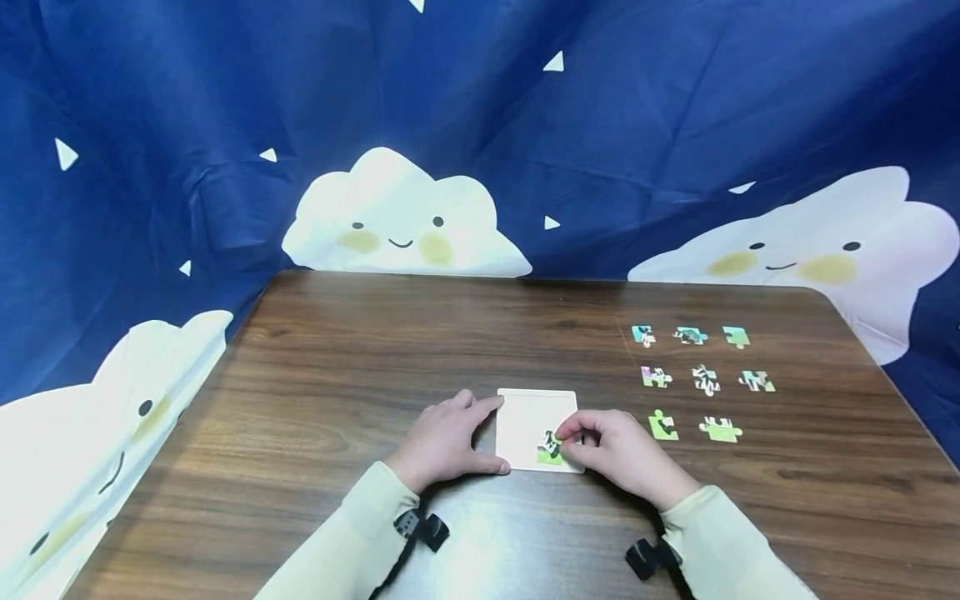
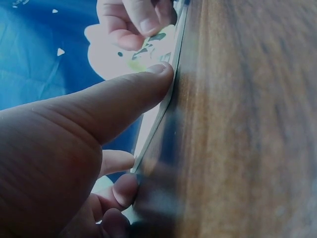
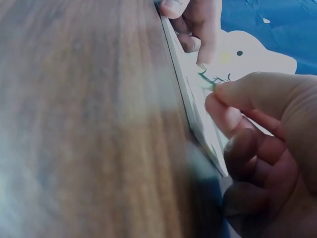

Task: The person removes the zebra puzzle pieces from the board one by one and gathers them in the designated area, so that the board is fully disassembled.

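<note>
A white square puzzle tray (image 1: 517, 429) with a raised rim lies in front of me. My left hand (image 1: 448, 442) is spread at its left side, the straight thumb on the near corner and the index finger at the far corner. With thumb and index finger, my right hand (image 1: 615, 450) pinches a jigsaw piece (image 1: 548, 454), green with black-and-white markings, over the tray's near right part. In the right wrist view, the thumb and index fingertips (image 3: 221, 89) meet at that piece's edge. From the left wrist, the piece (image 2: 148, 52) appears tilted beneath the right fingers.
To the right of the tray, several loose jigsaw pieces lie apart in rough rows, among them a green one (image 1: 662, 425), a green-and-white one (image 1: 721, 429) and a blue-green one (image 1: 737, 337). The brown wooden table (image 1: 360, 358) ends at a blue cloud-printed curtain (image 1: 465, 100).
</note>
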`<state>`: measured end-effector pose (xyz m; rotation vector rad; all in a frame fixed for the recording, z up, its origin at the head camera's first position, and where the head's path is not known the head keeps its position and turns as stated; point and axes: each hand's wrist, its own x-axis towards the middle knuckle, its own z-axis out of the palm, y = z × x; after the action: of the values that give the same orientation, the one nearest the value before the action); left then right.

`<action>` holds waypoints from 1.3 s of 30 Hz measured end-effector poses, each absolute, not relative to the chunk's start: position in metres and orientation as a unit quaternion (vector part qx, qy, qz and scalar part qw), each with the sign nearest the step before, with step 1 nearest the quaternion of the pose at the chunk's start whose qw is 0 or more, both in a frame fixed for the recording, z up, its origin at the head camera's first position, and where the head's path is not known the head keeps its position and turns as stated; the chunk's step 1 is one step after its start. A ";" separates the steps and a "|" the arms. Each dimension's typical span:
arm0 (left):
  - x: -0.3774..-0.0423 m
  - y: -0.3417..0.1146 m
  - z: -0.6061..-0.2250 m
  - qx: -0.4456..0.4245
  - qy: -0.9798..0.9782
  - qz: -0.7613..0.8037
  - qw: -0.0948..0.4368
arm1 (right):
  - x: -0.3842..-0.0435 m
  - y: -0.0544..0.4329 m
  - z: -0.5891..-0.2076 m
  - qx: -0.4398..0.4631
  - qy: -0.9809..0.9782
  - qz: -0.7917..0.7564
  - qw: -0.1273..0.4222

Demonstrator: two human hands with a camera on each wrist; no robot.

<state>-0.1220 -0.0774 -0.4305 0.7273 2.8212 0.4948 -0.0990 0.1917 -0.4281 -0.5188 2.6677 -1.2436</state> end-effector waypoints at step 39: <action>-0.124 -0.078 -0.433 0.245 0.951 0.163 0.092 | -0.080 0.283 -0.429 -0.115 0.900 -0.420 0.004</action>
<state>-0.1237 -0.0783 -0.4329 0.7289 2.8247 0.4844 -0.0800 0.2830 -0.4291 -0.3612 2.8197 -1.3171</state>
